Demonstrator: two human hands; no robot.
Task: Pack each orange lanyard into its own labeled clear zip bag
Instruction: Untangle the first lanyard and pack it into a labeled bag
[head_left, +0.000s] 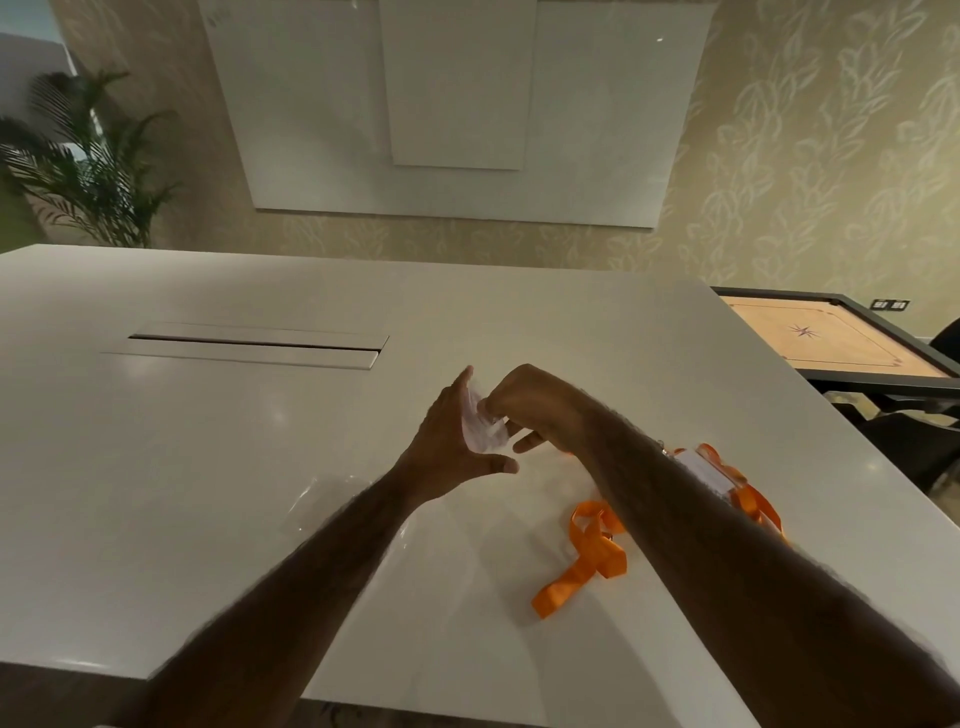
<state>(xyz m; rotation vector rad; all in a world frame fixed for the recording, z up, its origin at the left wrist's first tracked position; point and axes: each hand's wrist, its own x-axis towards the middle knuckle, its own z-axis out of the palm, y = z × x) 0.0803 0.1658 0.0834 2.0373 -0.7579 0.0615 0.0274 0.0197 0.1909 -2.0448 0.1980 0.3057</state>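
Above the middle of the white table (208, 467), my left hand (452, 441) and my right hand (524, 405) meet over a clear zip bag (480, 428). The left hand's fingers are straight behind the bag, thumb out below it. My right hand pinches the bag's upper edge with curled fingers. A loose orange lanyard (587, 556) lies on the table under my right forearm. Right of that forearm lies a bagged orange lanyard with a white label (711, 473). More clear bags (332, 499) lie flat under my left forearm, hard to make out.
A long cable slot (249, 345) is set into the table at the far left. A carrom board (836, 338) on a dark stand sits past the table's right edge. A potted palm (88, 171) stands at the far left by the wall.
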